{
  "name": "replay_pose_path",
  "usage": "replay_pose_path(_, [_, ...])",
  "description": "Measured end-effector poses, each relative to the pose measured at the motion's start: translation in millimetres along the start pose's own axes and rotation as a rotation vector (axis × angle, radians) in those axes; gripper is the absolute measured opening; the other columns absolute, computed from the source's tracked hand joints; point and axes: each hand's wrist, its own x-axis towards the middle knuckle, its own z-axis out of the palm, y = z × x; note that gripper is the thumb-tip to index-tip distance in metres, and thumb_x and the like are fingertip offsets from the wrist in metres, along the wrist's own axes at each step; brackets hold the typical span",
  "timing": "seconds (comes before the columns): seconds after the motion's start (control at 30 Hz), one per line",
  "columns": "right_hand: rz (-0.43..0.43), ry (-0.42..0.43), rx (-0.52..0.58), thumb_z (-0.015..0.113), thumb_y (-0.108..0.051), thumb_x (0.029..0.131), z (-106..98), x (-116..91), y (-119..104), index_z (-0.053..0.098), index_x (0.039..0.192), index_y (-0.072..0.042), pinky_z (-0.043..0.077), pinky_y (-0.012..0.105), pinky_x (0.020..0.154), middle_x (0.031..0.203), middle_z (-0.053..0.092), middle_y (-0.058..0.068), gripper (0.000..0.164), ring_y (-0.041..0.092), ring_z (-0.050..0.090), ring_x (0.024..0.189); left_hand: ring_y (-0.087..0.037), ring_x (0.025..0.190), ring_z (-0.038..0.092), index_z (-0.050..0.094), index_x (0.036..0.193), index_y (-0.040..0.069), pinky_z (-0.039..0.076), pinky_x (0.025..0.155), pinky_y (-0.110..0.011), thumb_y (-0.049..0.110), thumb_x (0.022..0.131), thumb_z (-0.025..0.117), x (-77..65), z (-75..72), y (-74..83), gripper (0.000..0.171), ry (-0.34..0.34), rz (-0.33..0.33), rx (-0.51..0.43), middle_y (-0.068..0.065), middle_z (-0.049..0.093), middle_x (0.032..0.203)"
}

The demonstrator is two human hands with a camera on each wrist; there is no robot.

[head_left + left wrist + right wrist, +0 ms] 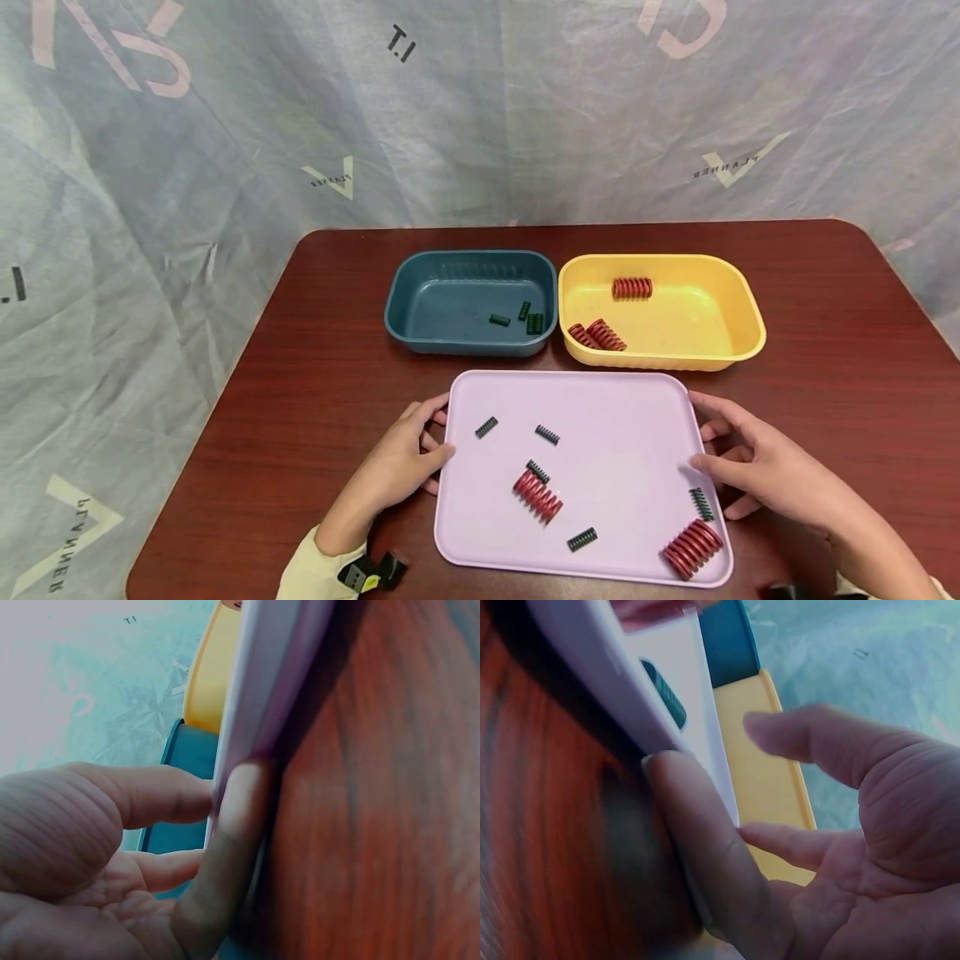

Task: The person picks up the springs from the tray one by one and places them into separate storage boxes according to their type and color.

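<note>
A light purple tray (pixel 600 467) lies between both hands on the table. My left hand (pixel 401 458) pinches its left rim; in the left wrist view the thumb (pixel 169 796) meets the rim and a finger lies along the outer side. My right hand (pixel 772 467) touches the tray's right rim with its fingers, while the thumb (pixel 787 735) stands apart above it in the right wrist view. On the tray lie a red spring (pixel 537 497) near the middle, another red spring (pixel 692 549) at the near right corner, and several small green springs (pixel 582 539).
Behind the tray stand a dark blue bin (pixel 472 346) with several green springs (pixel 499 320) and a yellow bin (pixel 660 360) with three red springs (pixel 632 288). The bins sit side by side on the brown table (pixel 285 400). A printed grey sheet (pixel 480 117) hangs beyond.
</note>
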Motion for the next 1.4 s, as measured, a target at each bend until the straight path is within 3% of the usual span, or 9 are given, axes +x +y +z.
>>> replay_pose_path(0.2, [-0.056, 0.047, -0.026, 0.070, -0.003, 0.097, 9, -3, 1, 0.023, 0.162, -0.011, 0.060, 0.045, 0.047, 0.119, 0.044, 0.024, 0.081, 0.021, 0.066, 0.078, -0.021, 0.079, 0.060, 0.046, 0.153, 0.007, 0.059, 0.045, -0.036, -0.006, 0.093, 0.069, 1.1, 0.5, 0.1, 0.065, 0.002, -0.003, 0.010, -0.013, 0.049, 0.122])
replay_pose_path(0.87, [-0.050, 0.145, -0.225, 0.067, 0.007, 0.094, 21, -7, -2, 0.024, 0.163, -0.010, 0.057, 0.033, 0.045, 0.119, 0.053, 0.021, 0.083, 0.021, 0.065, 0.081, -0.021, 0.079, 0.059, 0.044, 0.154, 0.003, 0.058, 0.044, -0.034, -0.007, 0.094, 0.067, -0.1, 0.7, 2.9, 0.065, -0.009, 0.003, 0.054, -0.014, 0.048, 0.120])
replay_pose_path(1.1, [-0.049, 0.155, -0.224, 0.067, 0.006, 0.094, 21, -9, -1, 0.025, 0.164, -0.010, 0.058, 0.033, 0.045, 0.119, 0.052, 0.021, 0.083, 0.021, 0.065, 0.081, -0.024, 0.078, 0.062, 0.042, 0.154, 0.002, 0.061, 0.048, -0.040, -0.001, 0.095, 0.070, 5.7, -12.3, 7.5, 0.065, -0.106, -0.024, -0.020, -0.019, 0.051, 0.126])
replay_pose_path(1.2, [-0.048, 0.156, -0.220, 0.067, 0.006, 0.094, 21, -9, -1, 0.025, 0.164, -0.011, 0.058, 0.032, 0.046, 0.120, 0.052, 0.021, 0.083, 0.021, 0.065, 0.082, -0.025, 0.077, 0.063, 0.043, 0.154, 0.003, 0.061, 0.049, -0.040, 0.003, 0.096, 0.070, 8.2, -20.1, 13.8, 0.064, -0.113, -0.036, 0.000, -0.020, 0.052, 0.130])
replay_pose_path(1.33, [-0.046, 0.154, -0.216, 0.068, 0.005, 0.094, 21, -9, -1, 0.025, 0.164, -0.011, 0.058, 0.033, 0.046, 0.121, 0.052, 0.021, 0.083, 0.021, 0.064, 0.082, -0.031, 0.079, 0.065, 0.048, 0.150, 0.005, 0.061, 0.050, -0.040, 0.004, 0.097, 0.070, 11.1, -25.9, 25.3, 0.058, -0.088, 0.012, 0.025, -0.020, 0.055, 0.131])
replay_pose_path(1.4, [-0.045, 0.155, -0.216, 0.068, 0.005, 0.094, 21, -9, -1, 0.025, 0.164, -0.011, 0.058, 0.033, 0.046, 0.121, 0.052, 0.021, 0.083, 0.022, 0.064, 0.082, -0.035, 0.083, 0.066, 0.049, 0.150, 0.007, 0.062, 0.052, -0.042, 0.004, 0.098, 0.069, 12.2, -25.8, 29.8, 0.056, -0.115, 0.039, -0.009, -0.020, 0.055, 0.131])
